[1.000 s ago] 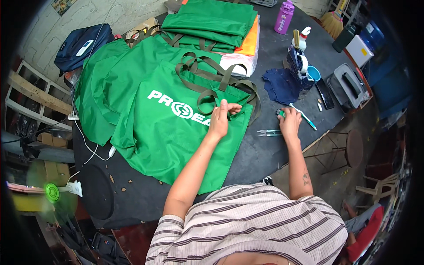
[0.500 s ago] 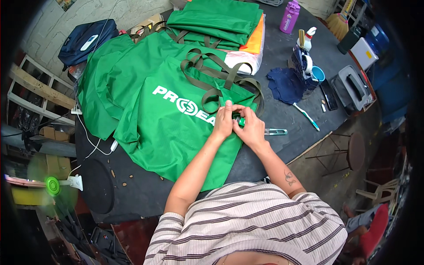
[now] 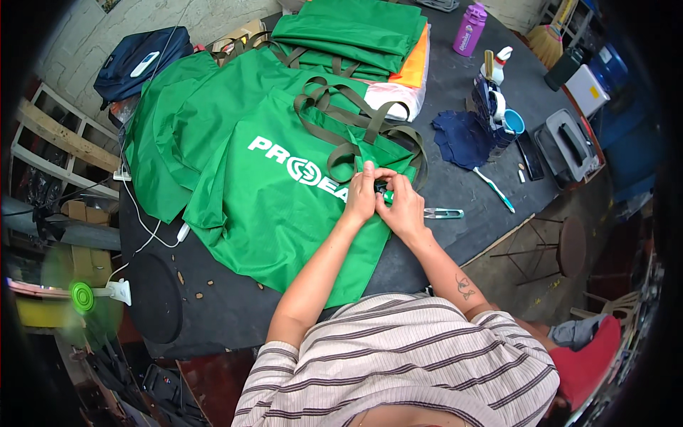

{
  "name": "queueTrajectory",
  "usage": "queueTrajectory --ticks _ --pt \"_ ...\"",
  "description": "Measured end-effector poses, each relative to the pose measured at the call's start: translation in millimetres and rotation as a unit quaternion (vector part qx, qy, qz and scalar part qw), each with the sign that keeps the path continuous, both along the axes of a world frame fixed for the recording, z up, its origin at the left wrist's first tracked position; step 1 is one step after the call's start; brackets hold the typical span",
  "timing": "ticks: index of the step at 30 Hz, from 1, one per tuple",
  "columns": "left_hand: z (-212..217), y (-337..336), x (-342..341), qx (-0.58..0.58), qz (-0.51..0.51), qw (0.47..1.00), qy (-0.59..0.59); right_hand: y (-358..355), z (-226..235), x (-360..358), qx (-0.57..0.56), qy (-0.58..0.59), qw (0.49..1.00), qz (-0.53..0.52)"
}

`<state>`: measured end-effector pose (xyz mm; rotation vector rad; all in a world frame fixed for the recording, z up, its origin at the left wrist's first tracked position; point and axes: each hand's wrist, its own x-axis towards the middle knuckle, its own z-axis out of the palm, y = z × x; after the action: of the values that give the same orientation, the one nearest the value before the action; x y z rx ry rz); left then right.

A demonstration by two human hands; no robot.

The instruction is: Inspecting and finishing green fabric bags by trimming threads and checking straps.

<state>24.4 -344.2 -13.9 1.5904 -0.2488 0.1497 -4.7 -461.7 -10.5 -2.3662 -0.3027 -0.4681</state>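
A green tote bag (image 3: 284, 235) with white lettering lies spread on the dark table, its olive webbing handles (image 3: 370, 121) looped near its top. My left hand (image 3: 361, 196) is closed at the bag's right edge, thumb pointing up. Against it, my right hand (image 3: 400, 206) pinches the same edge, fingertips almost meeting the left ones. A bit of green fabric and something small and dark show between the fingers; I cannot make out what the dark part is. Thread snips (image 3: 444, 213) with a teal and silver body lie just right of my right hand.
Folded green bags (image 3: 348, 35) are stacked at the back. On the right are a toothbrush (image 3: 494, 188), navy cloth (image 3: 459, 136), blue cup (image 3: 512, 121), purple bottle (image 3: 469, 30) and grey case (image 3: 567, 148). A fan (image 3: 82, 297) spins at left. A person in red (image 3: 587, 363) is at lower right.
Both hands stay at the bag's edge with almost the same grip. At the lower right, the person in red has moved closer to my side.
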Motion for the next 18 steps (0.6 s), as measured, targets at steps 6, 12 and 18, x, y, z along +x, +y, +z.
queueTrajectory --ticks 6,12,18 --pt "0.2 0.8 -2.8 0.029 0.017 0.999 -0.001 -19.8 0.4 6.7 0.125 0.002 0.991 -0.053" --pt "-3.2 -0.2 -2.2 0.081 0.014 0.997 -0.007 -32.5 -2.7 11.2 0.083 -0.008 0.996 -0.039" --pt "-2.6 0.8 -3.0 0.088 0.016 0.996 -0.009 -29.6 -6.8 12.7 0.068 -0.008 0.996 -0.048"
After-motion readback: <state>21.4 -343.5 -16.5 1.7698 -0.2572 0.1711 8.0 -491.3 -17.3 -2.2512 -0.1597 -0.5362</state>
